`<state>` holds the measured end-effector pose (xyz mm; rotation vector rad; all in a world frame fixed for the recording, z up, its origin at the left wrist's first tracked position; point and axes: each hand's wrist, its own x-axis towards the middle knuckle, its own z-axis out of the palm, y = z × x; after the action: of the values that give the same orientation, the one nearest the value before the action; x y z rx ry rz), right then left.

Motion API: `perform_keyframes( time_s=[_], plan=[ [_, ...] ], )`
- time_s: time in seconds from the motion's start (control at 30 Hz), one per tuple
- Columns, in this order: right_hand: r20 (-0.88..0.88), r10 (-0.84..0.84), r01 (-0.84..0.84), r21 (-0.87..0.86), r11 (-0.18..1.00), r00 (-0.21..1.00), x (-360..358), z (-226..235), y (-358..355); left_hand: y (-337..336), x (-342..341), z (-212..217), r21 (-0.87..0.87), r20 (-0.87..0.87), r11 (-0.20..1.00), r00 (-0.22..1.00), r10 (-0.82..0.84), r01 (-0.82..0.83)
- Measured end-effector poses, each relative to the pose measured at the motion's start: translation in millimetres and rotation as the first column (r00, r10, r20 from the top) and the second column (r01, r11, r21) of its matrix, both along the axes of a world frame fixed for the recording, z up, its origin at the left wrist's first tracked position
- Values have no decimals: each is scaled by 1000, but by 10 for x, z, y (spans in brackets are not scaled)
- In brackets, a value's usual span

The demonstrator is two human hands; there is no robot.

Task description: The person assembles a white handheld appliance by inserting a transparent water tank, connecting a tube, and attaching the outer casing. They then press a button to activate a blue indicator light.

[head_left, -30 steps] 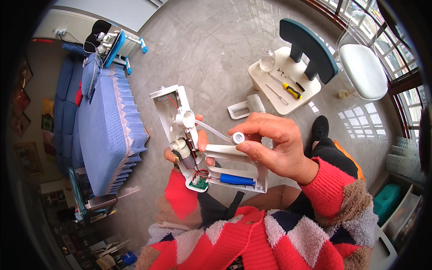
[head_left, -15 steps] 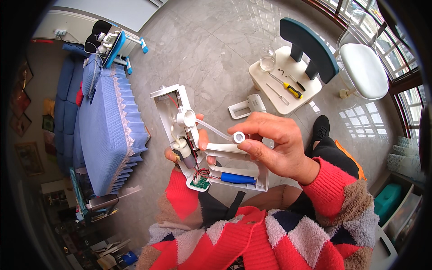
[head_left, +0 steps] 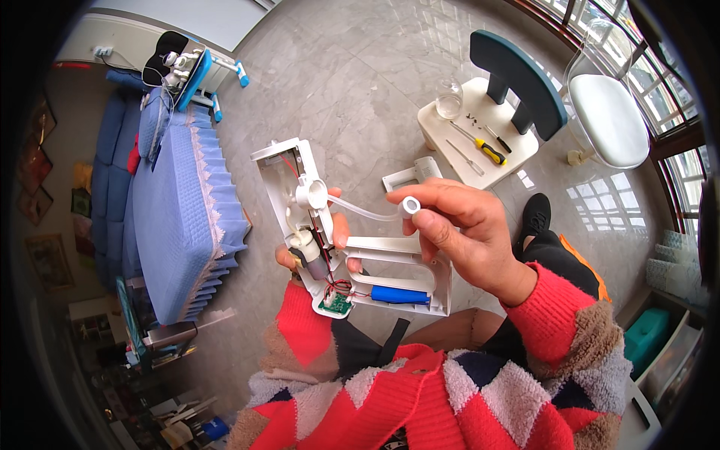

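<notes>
White ring fitting (head_left: 409, 205) is pinched between thumb and index finger of the right hand (head_left: 471, 238); compared with the earlier frames, it has been raised and moved slightly right. Clear tube (head_left: 365, 211), run from the round white part (head_left: 311, 194) to the fitting, is now bent in a deeper sag. White housing (head_left: 386, 244) is gripped from below and behind by the left hand (head_left: 340, 230), mostly hidden, thumb and some fingertips visible; its pose is nearly unchanged. Inside the housing, grey motor (head_left: 319, 268), green circuit board (head_left: 334, 304), red and black wires (head_left: 339, 287) and blue cylinder (head_left: 400, 295) are exposed. Beyond the right hand, second white shell (head_left: 420, 171) is seen on the floor (head_left: 337, 90), now partly covered by the fingers. Farther off, on the cream chair seat (head_left: 445, 137), glass jar (head_left: 449, 102), small dark bits (head_left: 472, 120), yellow-and-black screwdriver (head_left: 489, 152) and two slim tools (head_left: 466, 157) are laid, apparently untouched since before.
</notes>
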<state>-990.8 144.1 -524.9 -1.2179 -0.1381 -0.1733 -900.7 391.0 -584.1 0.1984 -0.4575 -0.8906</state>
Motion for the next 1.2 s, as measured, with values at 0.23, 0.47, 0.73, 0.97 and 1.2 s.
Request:
perform_keyframes(
  time_s=[0.23,0.47,0.73,0.97,1.2],
  plan=[
    [-251,81,-7,282,959,965,66,-89,-23,22,7,35,-19,1,1000,1000,19,-19],
    [-333,134,-13,341,940,933,102,-139,-31,43,23,42,-35,16,999,1000,-2,3],
    [-396,238,-44,439,897,887,119,-172,-24,45,26,36,-57,14,998,999,-30,31],
    [-384,228,-58,407,912,895,115,-171,-18,64,38,16,-54,23,998,999,-35,36],
    [-355,187,-34,397,917,916,96,-144,-11,50,79,35,-74,51,996,997,-50,54]
  ],
)
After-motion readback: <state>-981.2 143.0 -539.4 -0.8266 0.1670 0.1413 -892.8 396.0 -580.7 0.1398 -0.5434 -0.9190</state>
